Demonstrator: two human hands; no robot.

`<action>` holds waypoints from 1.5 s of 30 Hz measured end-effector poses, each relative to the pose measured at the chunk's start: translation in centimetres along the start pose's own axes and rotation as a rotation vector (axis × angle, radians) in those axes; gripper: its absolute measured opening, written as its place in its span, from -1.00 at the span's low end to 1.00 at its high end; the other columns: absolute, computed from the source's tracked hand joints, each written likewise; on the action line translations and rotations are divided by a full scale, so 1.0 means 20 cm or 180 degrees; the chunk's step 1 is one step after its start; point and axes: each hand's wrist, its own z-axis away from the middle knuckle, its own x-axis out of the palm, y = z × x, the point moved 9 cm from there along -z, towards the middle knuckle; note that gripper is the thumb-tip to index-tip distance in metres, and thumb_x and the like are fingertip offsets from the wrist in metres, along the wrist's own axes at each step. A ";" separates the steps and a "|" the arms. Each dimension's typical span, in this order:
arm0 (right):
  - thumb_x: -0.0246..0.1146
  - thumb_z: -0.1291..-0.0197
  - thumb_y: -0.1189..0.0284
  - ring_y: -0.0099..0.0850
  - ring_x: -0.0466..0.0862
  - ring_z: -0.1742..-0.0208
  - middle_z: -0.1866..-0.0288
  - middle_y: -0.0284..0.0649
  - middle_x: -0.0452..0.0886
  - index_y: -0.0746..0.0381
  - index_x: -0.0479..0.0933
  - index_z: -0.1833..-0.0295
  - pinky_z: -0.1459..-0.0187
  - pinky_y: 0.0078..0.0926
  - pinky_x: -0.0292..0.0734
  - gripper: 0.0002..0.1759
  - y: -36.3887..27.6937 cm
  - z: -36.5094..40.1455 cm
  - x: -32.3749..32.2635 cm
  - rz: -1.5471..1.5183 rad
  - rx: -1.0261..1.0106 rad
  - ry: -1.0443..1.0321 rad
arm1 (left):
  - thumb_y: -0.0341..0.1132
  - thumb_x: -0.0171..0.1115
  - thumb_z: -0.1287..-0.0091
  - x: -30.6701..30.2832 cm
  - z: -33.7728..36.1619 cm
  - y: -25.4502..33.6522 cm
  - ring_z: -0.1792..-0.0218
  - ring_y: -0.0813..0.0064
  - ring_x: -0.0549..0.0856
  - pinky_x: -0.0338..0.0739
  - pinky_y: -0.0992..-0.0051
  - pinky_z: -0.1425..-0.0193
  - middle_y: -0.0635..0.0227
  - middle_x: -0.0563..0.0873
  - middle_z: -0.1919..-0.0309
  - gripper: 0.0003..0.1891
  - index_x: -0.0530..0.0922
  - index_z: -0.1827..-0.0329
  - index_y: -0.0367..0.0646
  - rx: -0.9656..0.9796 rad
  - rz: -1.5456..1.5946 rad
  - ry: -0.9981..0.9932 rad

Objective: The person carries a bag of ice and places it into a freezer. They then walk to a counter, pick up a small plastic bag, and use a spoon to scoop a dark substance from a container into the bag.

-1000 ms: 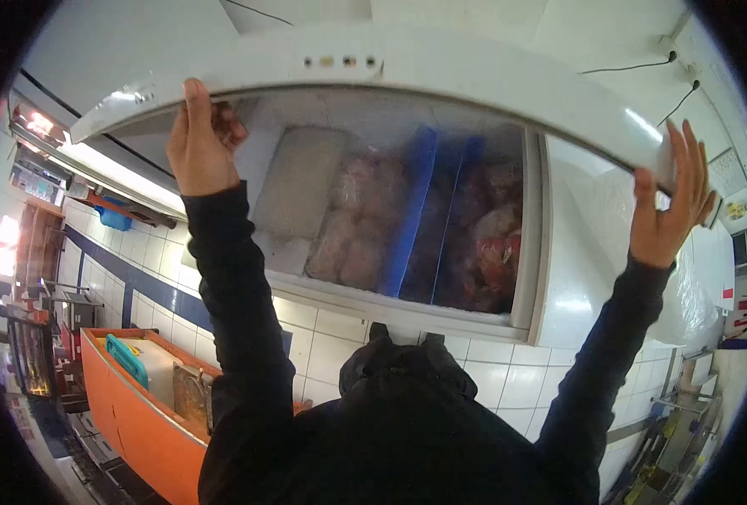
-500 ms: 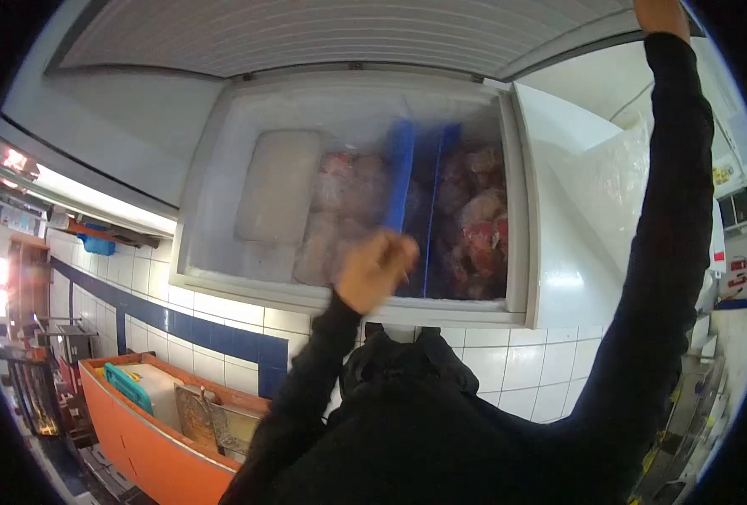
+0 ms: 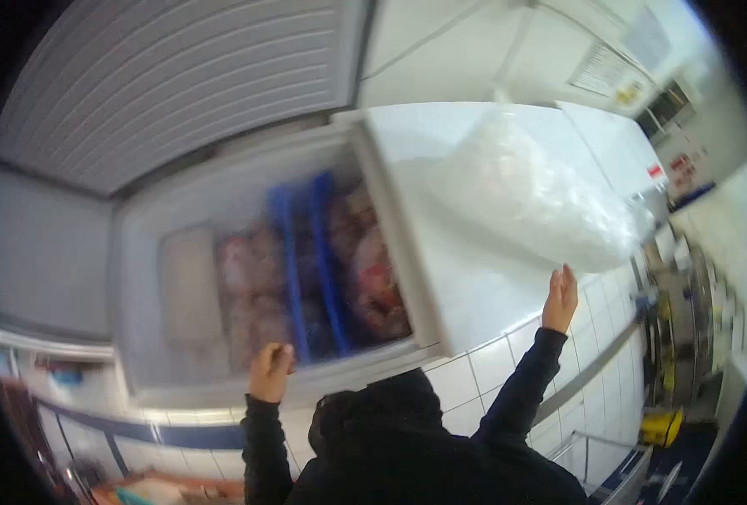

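Observation:
My left hand (image 3: pixel 271 372) is at the front rim of an open chest freezer (image 3: pixel 403 240), fingers curled in, with nothing visible in them. My right hand (image 3: pixel 561 300) is open, fingers stretched up, just below a large clear plastic bag (image 3: pixel 533 194). The bag has whitish contents I cannot make out and lies on a white freezer top (image 3: pixel 466 286). Inside the open freezer are wrapped reddish packs (image 3: pixel 377 282), a pale flat block (image 3: pixel 195 290) and two blue strips (image 3: pixel 292 273). The freezer's contents are blurred.
The ribbed freezer lid (image 3: pixel 188 76) stands raised at the back left. White tiles (image 3: pixel 491 374) run along the floor in front of the freezers. At the right are a metal rack (image 3: pixel 613 471) and a yellow object (image 3: pixel 662 427).
My view has turned right, bringing the plastic bag nearer the middle. My right hand has left the raised lid's edge and come down by the bag. My left hand stays curled.

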 end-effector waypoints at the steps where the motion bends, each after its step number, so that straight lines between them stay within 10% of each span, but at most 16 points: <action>1: 0.16 -0.26 0.22 -0.21 0.40 -0.25 -0.24 -0.01 0.39 0.34 0.32 -0.25 -0.23 -0.33 0.27 -0.44 0.23 -0.02 -0.17 -0.0033 0.0350 0.0424 | -0.18 0.17 -0.31 0.13 -0.08 0.08 0.49 0.65 0.55 0.47 0.60 0.39 0.41 0.58 0.51 -0.73 0.52 0.23 -0.26 -0.0085 0.0205 -0.0088; 7: 0.15 -0.23 0.07 -0.11 0.21 -0.37 -0.33 0.13 0.20 0.26 0.19 -0.36 -0.32 -0.22 0.10 -0.29 0.78 -0.57 -0.87 0.0774 0.0745 0.1887 | -0.24 0.21 -0.28 1.18 -0.51 0.93 0.44 0.67 0.54 0.47 0.61 0.31 0.38 0.58 0.45 -0.68 0.48 0.06 -0.30 0.1181 -0.0118 -0.0794; 9: 0.14 -0.25 0.16 -0.06 0.22 -0.35 -0.37 0.19 0.13 -0.01 0.04 -0.45 -0.34 -0.20 0.09 -0.29 1.08 -0.92 -0.98 0.1760 0.0640 0.1426 | -0.15 0.32 -0.19 1.49 -0.62 1.24 0.10 0.33 0.61 0.49 0.41 -0.01 0.04 0.60 0.10 -0.40 0.33 -0.17 -0.37 0.1383 -0.0554 -0.0576; 14: -0.16 -0.29 0.52 -0.23 0.29 -0.33 -0.33 -0.04 0.30 0.23 0.05 -0.43 -0.40 -0.25 0.06 -0.43 2.05 -1.77 -1.05 0.2378 0.1411 -0.0753 | 0.28 0.38 0.13 1.88 -1.12 1.72 -0.33 -0.04 0.21 0.06 0.22 -0.41 -0.26 0.23 -0.26 0.20 0.04 -0.29 -0.60 0.1577 -0.0359 0.1067; 16: 0.04 -0.27 0.00 -0.14 0.43 -0.20 -0.27 0.06 0.37 0.38 0.26 -0.30 -0.24 -0.34 0.26 -0.28 1.82 -1.79 -0.90 -0.0510 0.0341 0.0029 | 0.33 0.31 0.11 1.98 -1.30 1.78 -0.32 0.02 0.25 0.20 0.14 -0.32 -0.15 0.22 -0.31 0.18 0.03 -0.37 -0.42 0.0994 -0.0482 0.0991; 18: -0.01 -0.32 0.11 -0.19 0.43 -0.23 -0.28 -0.10 0.39 0.20 0.32 -0.31 -0.23 -0.39 0.28 -0.45 2.20 -1.93 -0.96 0.4160 0.0417 -0.0715 | 0.15 0.26 -0.03 2.10 -1.45 1.82 -0.22 0.07 0.36 0.29 0.07 -0.21 0.00 0.38 -0.19 -0.13 0.21 -0.29 -0.28 0.0978 -0.0451 0.0634; 19: -0.06 -0.34 0.18 -0.21 0.46 -0.19 -0.27 -0.17 0.42 0.17 0.38 -0.27 -0.21 -0.39 0.32 -0.52 2.25 -1.97 -0.98 0.4131 0.0218 -0.0777 | 0.00 0.23 -0.13 2.18 -1.49 1.83 -0.15 0.10 0.44 0.34 0.04 -0.14 0.10 0.50 -0.09 -0.36 0.37 -0.20 -0.21 0.1153 -0.0461 0.0419; 21: -0.08 -0.30 0.24 -0.07 0.53 -0.09 -0.09 0.08 0.52 0.17 0.38 -0.25 -0.11 -0.29 0.41 -0.54 1.72 -1.75 -0.95 0.2210 -0.0025 0.0342 | -0.31 0.12 -0.14 2.26 -1.43 1.94 0.06 0.10 0.54 0.41 0.06 0.03 0.20 0.62 0.19 -0.76 0.54 0.14 -0.17 0.2148 -0.0879 0.0652; 23: -0.06 -0.29 0.22 -0.07 0.52 -0.10 -0.09 0.07 0.51 0.17 0.38 -0.25 -0.11 -0.29 0.40 -0.53 1.51 -1.69 -0.97 0.2294 -0.0061 0.0698 | -0.44 0.06 -0.08 2.16 -1.32 1.92 0.20 0.05 0.57 0.43 0.13 0.08 0.14 0.63 0.38 -0.86 0.54 0.32 -0.20 0.2664 0.0285 0.1318; 29: -0.03 -0.26 0.19 -0.08 0.51 -0.11 -0.12 0.04 0.50 0.15 0.38 -0.25 -0.13 -0.28 0.38 -0.51 1.06 -1.52 -0.88 0.2611 -0.0357 0.0958 | -0.43 0.06 -0.12 2.13 -1.48 1.75 0.26 0.00 0.59 0.43 0.11 0.18 0.07 0.64 0.36 -0.87 0.50 0.27 -0.18 0.1821 0.0639 0.0497; 45: 0.07 -0.17 0.09 -0.11 0.48 -0.15 -0.17 -0.04 0.46 0.11 0.38 -0.24 -0.17 -0.25 0.33 -0.44 0.43 -1.17 -0.43 0.2689 -0.0608 0.0845 | -0.15 0.01 -0.31 1.41 -0.70 1.28 0.57 0.07 0.55 0.41 0.12 0.33 0.15 0.55 0.67 -0.71 0.44 0.47 -0.16 0.2159 -0.0123 0.0309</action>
